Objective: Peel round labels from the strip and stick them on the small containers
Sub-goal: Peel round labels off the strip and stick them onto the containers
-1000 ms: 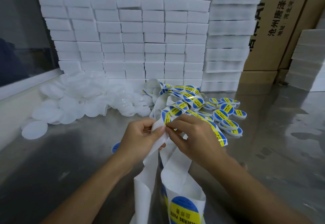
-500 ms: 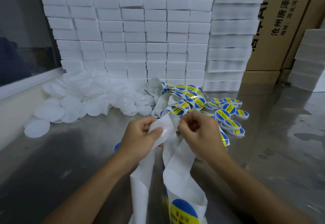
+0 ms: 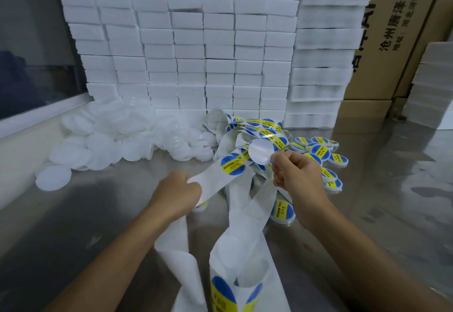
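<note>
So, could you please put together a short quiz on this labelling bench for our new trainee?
1. True or false: the right hand pinches a peeled round label that shows its white back to the camera.
2. What does the left hand grip?
A. a cardboard box
B. the white backing strip
C. a pair of scissors
3. Fill the gap: the pile of unlabelled white containers lies to the ____ of the labelled containers.

Key: 1 true; 2 B; 3 left
</note>
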Available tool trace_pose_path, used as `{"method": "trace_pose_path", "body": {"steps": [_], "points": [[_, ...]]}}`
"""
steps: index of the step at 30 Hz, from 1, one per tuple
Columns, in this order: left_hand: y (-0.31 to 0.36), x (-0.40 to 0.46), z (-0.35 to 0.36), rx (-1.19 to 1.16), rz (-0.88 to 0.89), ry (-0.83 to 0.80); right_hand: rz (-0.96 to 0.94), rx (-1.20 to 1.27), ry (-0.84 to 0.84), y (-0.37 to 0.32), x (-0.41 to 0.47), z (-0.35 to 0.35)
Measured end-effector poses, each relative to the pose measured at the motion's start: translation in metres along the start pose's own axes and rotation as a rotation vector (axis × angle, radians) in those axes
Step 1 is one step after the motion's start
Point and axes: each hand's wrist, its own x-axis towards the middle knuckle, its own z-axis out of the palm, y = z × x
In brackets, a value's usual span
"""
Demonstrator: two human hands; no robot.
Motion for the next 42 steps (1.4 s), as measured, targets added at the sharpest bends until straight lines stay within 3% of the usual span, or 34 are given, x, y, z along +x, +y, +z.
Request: {"method": "trace_pose_path", "body": {"steps": [2, 4, 7, 11, 16, 20, 26, 37, 42], "points": [[0.005, -0.002, 0.007, -0.348, -0.03, -0.151, 0.003, 0.002, 0.002, 0.0, 0.0, 0.0], [0.002, 0.0, 0.013, -0.415, -0.01, -0.206, -0.003, 0.006, 0.006, 0.0, 0.001, 0.0], [-0.005, 0.009, 0.012, -0.254, 0.081, 0.056, -0.035, 0.04, 0.012, -0.001, 0.001, -0.001], [-0.024, 0.028, -0.014, -0.149, 0.063, 0.379, -0.102, 0.075, 0.012, -0.003, 0.0, -0.002], [-0.072, 0.055, -0.058, 0.296, -0.157, 0.61, -0.189, 0.079, -0.061, -0.008, -0.007, 0.001], [-0.111, 0.059, -0.084, 0.375, -0.335, 0.571, -0.226, 0.103, -0.091, -0.011, -0.012, 0.004], [-0.135, 0.07, -0.113, 0.447, -0.367, 0.466, -0.237, 0.056, -0.113, -0.01, -0.014, 0.008], [-0.124, 0.074, -0.079, 0.484, -0.29, 0.521, -0.263, -0.003, -0.079, -0.005, -0.011, 0.005], [-0.116, 0.08, -0.064, 0.528, -0.176, 0.53, -0.295, 0.016, -0.03, -0.004, -0.007, 0.004]]}}
